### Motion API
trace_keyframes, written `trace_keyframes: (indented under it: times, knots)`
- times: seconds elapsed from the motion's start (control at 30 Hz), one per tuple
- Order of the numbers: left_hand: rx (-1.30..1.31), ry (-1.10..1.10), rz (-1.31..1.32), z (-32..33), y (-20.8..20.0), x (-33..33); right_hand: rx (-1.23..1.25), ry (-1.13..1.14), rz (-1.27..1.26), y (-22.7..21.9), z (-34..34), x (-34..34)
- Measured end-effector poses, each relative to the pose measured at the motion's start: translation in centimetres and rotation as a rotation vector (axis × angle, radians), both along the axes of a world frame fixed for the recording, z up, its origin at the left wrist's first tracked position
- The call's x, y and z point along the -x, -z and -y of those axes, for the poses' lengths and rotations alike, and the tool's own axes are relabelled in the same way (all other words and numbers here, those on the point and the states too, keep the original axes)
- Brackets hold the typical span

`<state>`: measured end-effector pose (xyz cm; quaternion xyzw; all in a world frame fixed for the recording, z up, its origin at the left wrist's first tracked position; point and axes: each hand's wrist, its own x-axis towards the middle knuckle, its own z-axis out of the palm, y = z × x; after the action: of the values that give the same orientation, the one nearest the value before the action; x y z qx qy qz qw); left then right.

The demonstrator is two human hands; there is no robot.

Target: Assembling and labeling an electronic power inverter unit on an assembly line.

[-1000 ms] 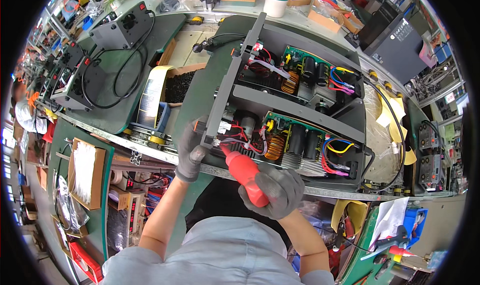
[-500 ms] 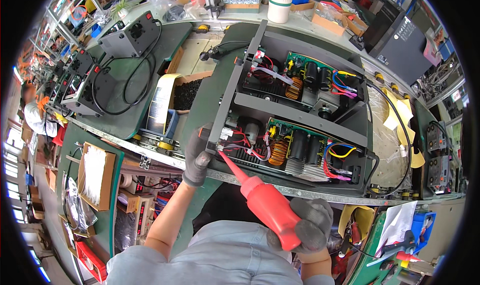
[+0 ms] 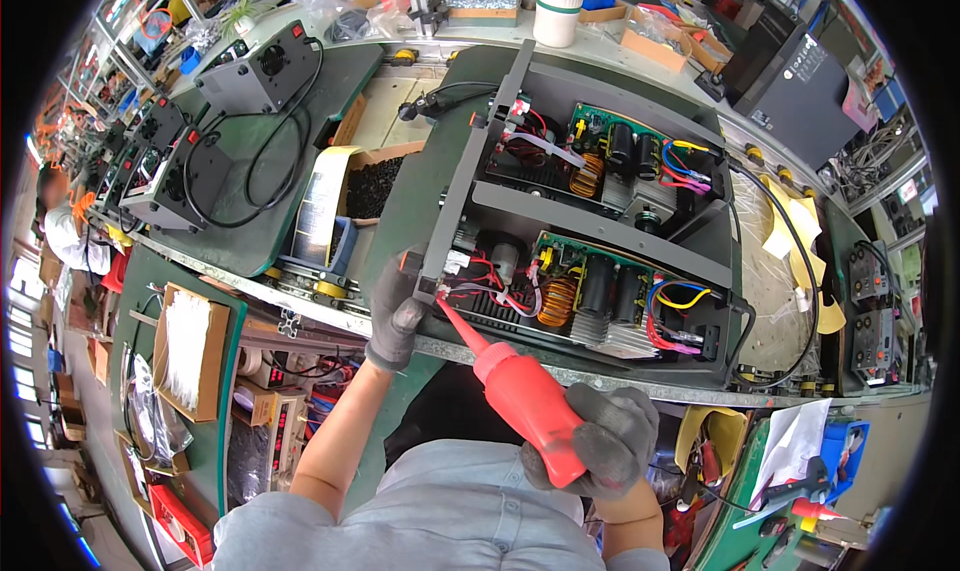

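A red squeeze bottle [image 3: 530,406] with a long tapered nozzle is wrapped in the grey-gloved fingers of my right hand [image 3: 610,441]. Its nozzle tip points up and left, at the near front corner of an open device [image 3: 590,246]. At that corner my gloved left hand [image 3: 396,316] grips the front panel edge, beside an orange-topped switch [image 3: 411,263]. Inside the open device are green circuit boards, black capacitors, a copper coil [image 3: 557,303] and coloured wires. Whether the nozzle touches the panel I cannot tell.
Left of the device lie a box of black screws [image 3: 375,186] and several finished grey units [image 3: 262,69] with black cables. A white jar with a green lid [image 3: 558,13] stands behind. A yellow tool bin [image 3: 712,436] sits at lower right. Another person [image 3: 65,233] is far left.
My right hand and the bottle have shifted slightly left, while the nozzle tip stays by the panel corner. My left hand keeps its hold.
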<state>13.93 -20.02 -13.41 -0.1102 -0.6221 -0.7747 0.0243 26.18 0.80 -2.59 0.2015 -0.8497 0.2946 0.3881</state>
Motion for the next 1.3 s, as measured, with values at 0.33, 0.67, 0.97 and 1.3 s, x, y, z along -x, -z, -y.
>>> trace_keyframes:
  times: [0.33,0.67,0.97,1.3]
  knots:
    - [0.021,-0.013,-0.051,0.0,-0.3,0.1,-0.013,0.034,-0.003,-0.5,0.0,-1.0]
    - [-0.022,-0.016,-0.063,-0.1,-0.3,0.3,-0.112,0.025,-0.063,0.4,1.2,0.7]
    - [-0.001,0.006,-0.046,0.0,-0.3,0.3,-0.091,0.015,-0.081,1.1,1.3,1.0]
    - [-0.006,-0.007,-0.021,0.0,-0.1,0.1,0.18,-0.051,0.05,-0.3,-0.4,-1.1]
